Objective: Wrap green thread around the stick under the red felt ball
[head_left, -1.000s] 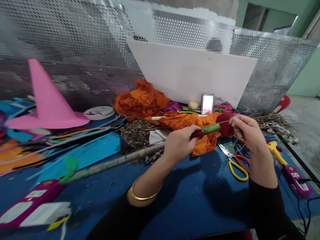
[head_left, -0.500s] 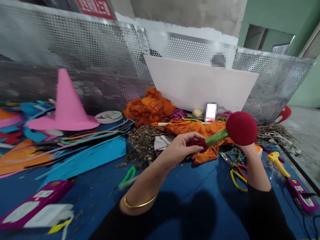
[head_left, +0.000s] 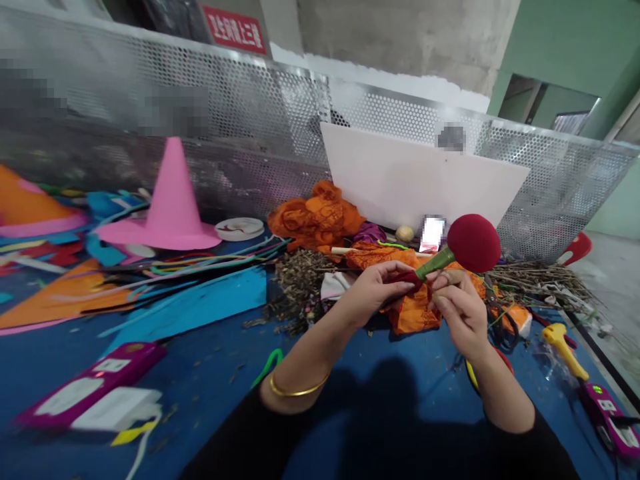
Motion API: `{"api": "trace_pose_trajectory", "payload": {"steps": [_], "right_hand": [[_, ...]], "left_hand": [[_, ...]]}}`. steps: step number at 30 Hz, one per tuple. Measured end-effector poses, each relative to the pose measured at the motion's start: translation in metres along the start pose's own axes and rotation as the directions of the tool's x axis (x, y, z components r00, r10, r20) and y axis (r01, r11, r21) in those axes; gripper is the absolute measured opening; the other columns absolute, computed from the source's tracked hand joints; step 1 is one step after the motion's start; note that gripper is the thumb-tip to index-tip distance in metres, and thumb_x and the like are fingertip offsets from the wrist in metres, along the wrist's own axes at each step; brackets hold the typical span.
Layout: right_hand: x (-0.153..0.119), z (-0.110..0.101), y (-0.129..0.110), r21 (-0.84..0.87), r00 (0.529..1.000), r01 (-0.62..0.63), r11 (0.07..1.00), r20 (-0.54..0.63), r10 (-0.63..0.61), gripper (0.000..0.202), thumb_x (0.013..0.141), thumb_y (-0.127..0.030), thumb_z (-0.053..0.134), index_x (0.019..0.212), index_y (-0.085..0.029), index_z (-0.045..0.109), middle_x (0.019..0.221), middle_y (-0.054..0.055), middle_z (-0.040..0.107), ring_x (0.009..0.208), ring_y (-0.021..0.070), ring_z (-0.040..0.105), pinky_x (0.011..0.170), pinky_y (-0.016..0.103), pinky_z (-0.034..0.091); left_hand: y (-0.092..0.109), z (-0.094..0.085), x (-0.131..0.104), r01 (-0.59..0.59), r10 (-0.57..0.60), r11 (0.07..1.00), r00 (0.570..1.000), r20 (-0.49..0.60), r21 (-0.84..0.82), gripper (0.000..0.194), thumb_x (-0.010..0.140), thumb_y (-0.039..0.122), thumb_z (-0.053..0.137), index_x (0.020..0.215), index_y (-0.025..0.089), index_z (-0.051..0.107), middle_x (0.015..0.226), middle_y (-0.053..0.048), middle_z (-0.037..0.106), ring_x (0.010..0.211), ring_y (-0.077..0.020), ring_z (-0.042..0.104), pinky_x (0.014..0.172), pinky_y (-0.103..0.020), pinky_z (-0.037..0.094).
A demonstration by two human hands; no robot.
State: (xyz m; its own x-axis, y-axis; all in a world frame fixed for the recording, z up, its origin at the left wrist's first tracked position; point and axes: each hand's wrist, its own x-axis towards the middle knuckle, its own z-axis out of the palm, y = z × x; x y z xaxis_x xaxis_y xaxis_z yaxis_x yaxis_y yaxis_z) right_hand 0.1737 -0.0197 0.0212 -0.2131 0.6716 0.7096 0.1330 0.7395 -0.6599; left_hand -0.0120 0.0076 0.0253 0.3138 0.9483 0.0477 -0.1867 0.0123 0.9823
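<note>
A round red cloth-covered ball (head_left: 473,243) sits above my hands, its gathered neck bound with a green wrap (head_left: 434,264). My left hand (head_left: 384,285) is closed around the dark red gathered cloth below that wrap, so the ball tilts up to the right. Just under the ball, my right hand (head_left: 461,308) has thumb and fingers pinched together beside the green wrap. What lies in that pinch is too small to make out. Orange patterned cloth (head_left: 414,313) lies on the table behind and below both hands.
Black-handled scissors (head_left: 504,327) and a yellow glue gun (head_left: 565,350) lie to the right. A pink cone hat (head_left: 173,200), blue sheet (head_left: 200,303) and purple power strip (head_left: 95,383) are on the left. Dried plant scraps (head_left: 300,277) and a lit phone (head_left: 433,233) sit farther back.
My right hand has come from behind the ball to the green wrap, fingers now pinched. My left hand keeps its hold on the cloth. The view has shifted slightly left.
</note>
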Motion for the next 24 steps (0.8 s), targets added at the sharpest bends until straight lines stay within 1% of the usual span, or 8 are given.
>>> {"api": "trace_pose_trajectory", "payload": {"steps": [2,5,8,11,13,15,20,24], "right_hand": [[-0.003,0.005,0.004,0.171,1.0,-0.004,0.985,0.002,0.004,0.032,0.093,-0.04,0.052,0.071,-0.022,0.067,0.093,0.01,0.063,0.102,0.0259,0.061,0.093,0.043,0.047],[-0.005,0.015,0.012,0.387,0.983,-0.174,0.905,0.014,0.184,0.037,0.09,-0.049,0.055,0.066,-0.021,0.063,0.067,0.004,0.056,0.067,0.0189,0.056,0.07,0.036,0.049],[-0.003,0.018,0.01,0.497,0.902,-0.35,0.794,-0.049,0.428,0.033,0.085,-0.045,0.064,0.064,-0.019,0.061,0.057,-0.002,0.044,0.05,0.0097,0.033,0.049,0.025,0.032],[0.001,0.015,0.001,0.555,0.817,-0.417,0.72,-0.118,0.564,0.03,0.079,-0.041,0.07,0.062,-0.018,0.059,0.056,-0.003,0.043,0.05,0.0083,0.029,0.048,0.024,0.027],[0.003,0.014,-0.005,0.567,0.786,-0.433,0.701,-0.144,0.602,0.029,0.075,-0.04,0.071,0.061,-0.019,0.058,0.056,-0.004,0.044,0.05,0.0084,0.03,0.048,0.024,0.028],[0.002,0.014,-0.008,0.577,0.766,-0.434,0.692,-0.17,0.621,0.028,0.073,-0.04,0.071,0.062,-0.019,0.057,0.056,-0.004,0.045,0.05,0.0083,0.031,0.048,0.024,0.029],[-0.001,0.018,-0.011,0.604,0.736,-0.428,0.673,-0.199,0.647,0.026,0.072,-0.038,0.072,0.06,-0.019,0.058,0.057,-0.003,0.048,0.05,0.0078,0.031,0.048,0.024,0.029],[-0.003,0.025,-0.007,0.571,0.75,-0.427,0.701,-0.209,0.628,0.028,0.074,-0.039,0.071,0.061,-0.019,0.057,0.057,-0.003,0.046,0.05,0.008,0.029,0.049,0.024,0.03]], "left_hand": [[-0.007,0.002,0.005,0.008,-0.008,1.0,1.0,0.016,0.007,0.042,0.063,0.035,0.08,0.094,0.014,0.062,0.069,0.003,0.063,0.044,-0.0035,0.043,0.042,-0.018,0.028],[-0.018,0.006,0.011,0.018,-0.018,0.999,1.0,0.014,0.05,0.043,0.061,0.032,0.08,0.096,0.012,0.064,0.07,0.003,0.064,0.048,-0.004,0.044,0.045,-0.018,0.03],[-0.024,0.008,0.016,0.007,-0.009,0.993,1.0,0.016,0.119,0.044,0.061,0.027,0.078,0.101,0.01,0.067,0.075,-0.001,0.069,0.052,-0.0065,0.05,0.049,-0.02,0.037],[-0.026,0.011,0.018,-0.085,0.091,0.968,0.996,-0.016,0.236,0.036,0.064,0.021,0.074,0.098,0.01,0.071,0.084,-0.005,0.074,0.068,-0.0139,0.063,0.066,-0.026,0.051],[-0.027,0.013,0.018,-0.143,0.164,0.939,0.986,-0.041,0.312,0.031,0.065,0.018,0.072,0.095,0.011,0.073,0.093,-0.007,0.076,0.085,-0.0195,0.068,0.085,-0.033,0.053],[-0.026,0.015,0.017,-0.162,0.193,0.917,0.98,-0.051,0.364,0.029,0.066,0.018,0.07,0.095,0.012,0.074,0.095,-0.007,0.077,0.092,-0.022,0.07,0.092,-0.035,0.052],[-0.028,0.018,0.016,-0.163,0.219,0.866,0.973,-0.066,0.472,0.028,0.07,0.021,0.066,0.097,0.013,0.073,0.095,-0.006,0.077,0.089,-0.022,0.071,0.089,-0.033,0.053],[-0.032,0.017,0.018,-0.148,0.222,0.815,0.973,-0.066,0.561,0.027,0.071,0.021,0.064,0.096,0.015,0.074,0.093,-0.005,0.078,0.089,-0.0214,0.07,0.087,-0.031,0.053]]}}
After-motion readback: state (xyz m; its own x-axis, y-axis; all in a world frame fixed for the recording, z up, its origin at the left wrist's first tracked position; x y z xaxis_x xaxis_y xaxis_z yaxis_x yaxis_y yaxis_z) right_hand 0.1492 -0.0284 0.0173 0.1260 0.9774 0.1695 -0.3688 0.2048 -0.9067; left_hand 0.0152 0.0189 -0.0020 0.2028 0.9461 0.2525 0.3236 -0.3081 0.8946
